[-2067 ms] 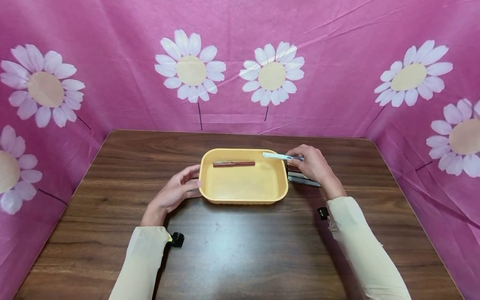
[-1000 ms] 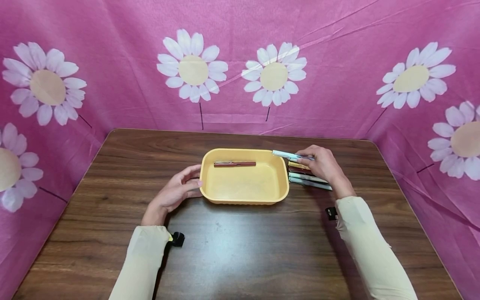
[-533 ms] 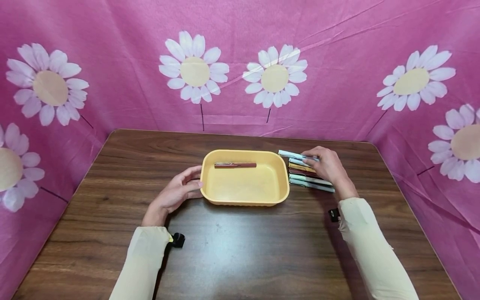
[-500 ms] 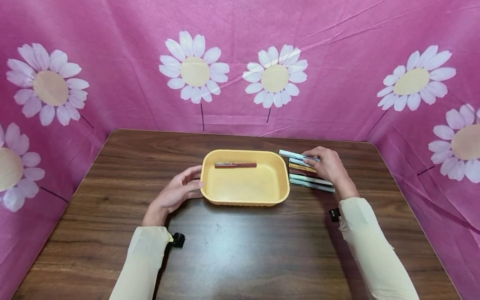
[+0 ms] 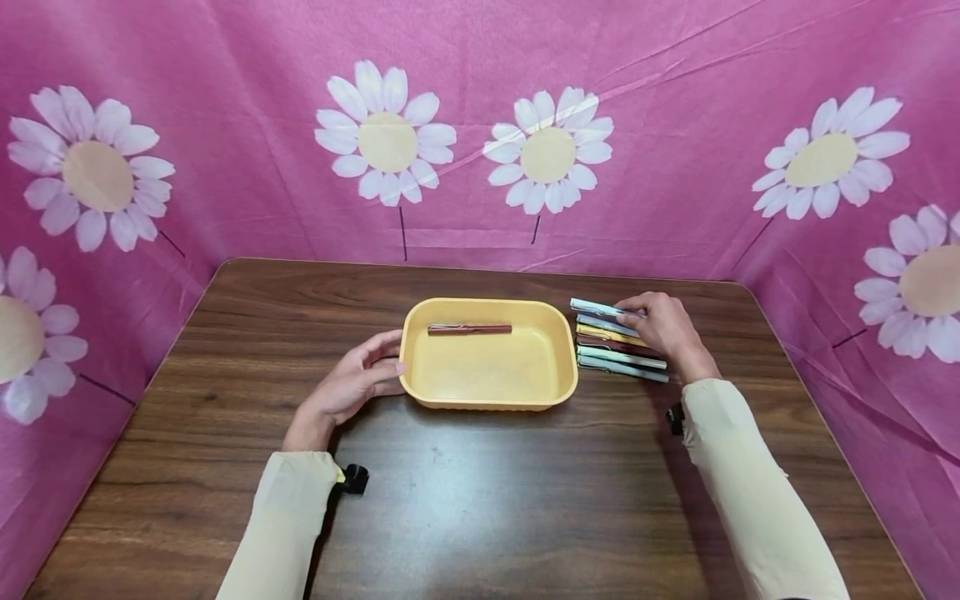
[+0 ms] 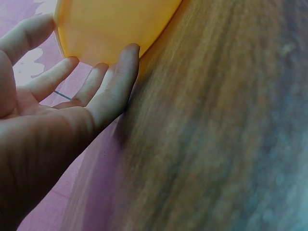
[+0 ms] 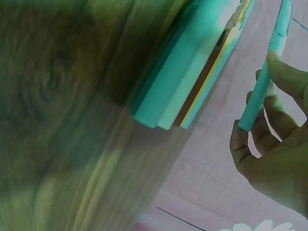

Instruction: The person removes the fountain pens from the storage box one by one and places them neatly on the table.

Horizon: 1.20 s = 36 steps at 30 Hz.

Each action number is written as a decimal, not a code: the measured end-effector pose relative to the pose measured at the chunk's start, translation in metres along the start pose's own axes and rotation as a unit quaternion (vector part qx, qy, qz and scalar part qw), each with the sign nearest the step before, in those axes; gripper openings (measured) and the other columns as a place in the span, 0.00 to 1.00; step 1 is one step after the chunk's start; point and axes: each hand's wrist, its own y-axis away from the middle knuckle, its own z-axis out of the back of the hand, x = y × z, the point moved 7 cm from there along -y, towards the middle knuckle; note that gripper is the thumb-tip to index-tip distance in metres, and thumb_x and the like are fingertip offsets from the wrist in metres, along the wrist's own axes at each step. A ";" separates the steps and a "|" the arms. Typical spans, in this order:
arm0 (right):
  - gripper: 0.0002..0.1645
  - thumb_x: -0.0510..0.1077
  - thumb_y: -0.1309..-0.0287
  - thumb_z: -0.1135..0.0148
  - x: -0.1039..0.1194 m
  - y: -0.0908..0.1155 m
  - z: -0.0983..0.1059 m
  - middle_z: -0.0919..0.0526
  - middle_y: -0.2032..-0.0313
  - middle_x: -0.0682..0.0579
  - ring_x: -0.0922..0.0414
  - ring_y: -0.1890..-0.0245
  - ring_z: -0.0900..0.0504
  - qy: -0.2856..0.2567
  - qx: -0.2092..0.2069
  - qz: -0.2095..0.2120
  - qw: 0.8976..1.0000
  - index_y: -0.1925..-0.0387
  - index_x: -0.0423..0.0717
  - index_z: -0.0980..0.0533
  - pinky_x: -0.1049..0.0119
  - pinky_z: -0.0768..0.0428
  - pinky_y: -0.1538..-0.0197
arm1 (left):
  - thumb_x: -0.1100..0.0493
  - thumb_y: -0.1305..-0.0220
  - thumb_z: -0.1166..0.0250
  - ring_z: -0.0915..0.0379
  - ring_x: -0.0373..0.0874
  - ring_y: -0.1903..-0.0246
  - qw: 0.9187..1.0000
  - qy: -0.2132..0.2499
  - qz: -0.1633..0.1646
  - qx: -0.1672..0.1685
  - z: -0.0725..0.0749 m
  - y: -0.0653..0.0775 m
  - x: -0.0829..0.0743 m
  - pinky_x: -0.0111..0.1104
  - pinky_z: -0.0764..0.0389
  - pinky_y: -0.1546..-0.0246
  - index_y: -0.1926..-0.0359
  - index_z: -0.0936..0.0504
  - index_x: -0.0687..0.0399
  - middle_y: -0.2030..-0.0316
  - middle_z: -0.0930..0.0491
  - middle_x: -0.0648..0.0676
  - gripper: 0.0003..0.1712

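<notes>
My right hand pinches a light blue pen with a metal clip between thumb and fingers, just beyond the far side of a row of pens. In the right wrist view the thumb lies along one side of this pen, fingertips on the other. The row holds a blue pen, a yellow pen, a dark red pen, a pale mint pen and a grey-green pen. My left hand touches the left end of a yellow tray, its fingers loosely spread. A reddish-brown pen lies inside.
The brown wooden table carries the tray and the pens. Pink cloth with large white daisies hangs round its back and sides. Black wrist devices sit at both cuffs, the left device close over the tabletop.
My right hand has moved right with the light blue pen, from over the tray's back right corner to beyond the row's far side. The left hand, tray and reddish-brown pen stay put.
</notes>
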 end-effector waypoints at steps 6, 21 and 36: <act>0.18 0.43 0.30 0.38 -0.012 -0.003 -0.004 0.18 0.47 0.32 0.39 0.52 0.19 0.007 0.022 -0.021 1.000 0.45 0.38 0.18 0.41 0.21 0.50 | 0.70 0.29 0.42 0.25 0.52 0.46 1.000 0.002 0.004 -0.001 0.000 0.001 0.000 0.44 0.16 0.48 0.23 0.45 0.65 0.32 0.41 0.71 0.37; 0.20 0.44 0.29 0.40 -0.033 -0.006 -0.012 0.19 0.46 0.32 0.35 0.46 0.22 -0.009 0.054 -0.060 0.997 0.43 0.36 0.20 0.38 0.24 0.44 | 0.69 0.29 0.41 0.25 0.51 0.47 1.000 -0.001 0.006 -0.003 0.000 0.001 0.000 0.43 0.15 0.50 0.23 0.44 0.65 0.33 0.40 0.71 0.37; 0.22 0.45 0.26 0.44 -0.036 -0.008 -0.020 0.20 0.44 0.31 0.36 0.46 0.22 -0.016 0.085 -0.063 0.994 0.38 0.37 0.22 0.39 0.23 0.46 | 0.69 0.29 0.41 0.25 0.51 0.46 1.000 0.000 0.005 -0.004 0.001 0.000 0.001 0.44 0.16 0.49 0.23 0.44 0.64 0.32 0.40 0.72 0.37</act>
